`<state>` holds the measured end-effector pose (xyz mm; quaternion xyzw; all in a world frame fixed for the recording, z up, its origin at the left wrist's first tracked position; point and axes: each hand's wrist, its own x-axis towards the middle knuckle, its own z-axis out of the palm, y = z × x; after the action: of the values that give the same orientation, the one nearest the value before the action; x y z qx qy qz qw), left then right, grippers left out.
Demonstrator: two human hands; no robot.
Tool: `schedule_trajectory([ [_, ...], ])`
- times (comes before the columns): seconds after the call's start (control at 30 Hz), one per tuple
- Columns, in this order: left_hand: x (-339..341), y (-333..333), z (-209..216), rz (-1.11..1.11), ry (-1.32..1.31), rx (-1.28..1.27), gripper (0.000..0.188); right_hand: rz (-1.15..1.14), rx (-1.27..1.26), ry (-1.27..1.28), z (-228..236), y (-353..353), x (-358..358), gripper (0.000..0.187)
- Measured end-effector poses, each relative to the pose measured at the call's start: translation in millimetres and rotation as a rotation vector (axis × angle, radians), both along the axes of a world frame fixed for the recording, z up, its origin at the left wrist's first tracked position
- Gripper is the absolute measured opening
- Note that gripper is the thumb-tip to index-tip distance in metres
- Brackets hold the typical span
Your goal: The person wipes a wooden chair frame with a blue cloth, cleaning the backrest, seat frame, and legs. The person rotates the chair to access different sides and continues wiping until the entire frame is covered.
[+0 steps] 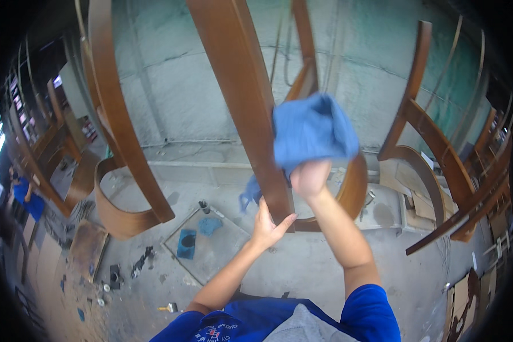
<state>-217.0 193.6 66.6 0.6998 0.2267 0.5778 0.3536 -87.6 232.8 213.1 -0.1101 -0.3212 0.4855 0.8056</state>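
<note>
A brown wooden chair frame point(239, 85) hangs in front of me, one long flat leg slanting down toward my body. Around the low end of that leg, my left hand point(266, 227) is closed, its thumb on the near face. My right hand point(310, 178) grips a bunched blue cloth point(310, 131), which lies against the right side of the leg and is blurred by motion. The cloth covers most of my right fingers. More blue fabric point(249, 192) shows left of the leg; whether it belongs to the same cloth I cannot tell.
Similar wooden frames hang on the left point(122, 114) and right point(439, 142). On the floor are a brush point(169, 308), a stained blue sheet point(186, 244), a dark cup point(204, 206) and a stained board point(88, 248). A person in blue point(28, 196) is at far left.
</note>
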Motion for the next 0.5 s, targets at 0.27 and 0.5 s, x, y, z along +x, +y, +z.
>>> schedule_trajectory([
  [0.27, 32, 16, 27, -0.101, 0.187, 0.268, 0.073, -0.944, 0.057, -1.051, -36, -71, 3, 0.088],
  [0.5, 77, 11, 37, 0.162, 0.223, 0.301, 0.062, -1.281, 0.509, -0.99, 191, -64, 11, 0.072],
])
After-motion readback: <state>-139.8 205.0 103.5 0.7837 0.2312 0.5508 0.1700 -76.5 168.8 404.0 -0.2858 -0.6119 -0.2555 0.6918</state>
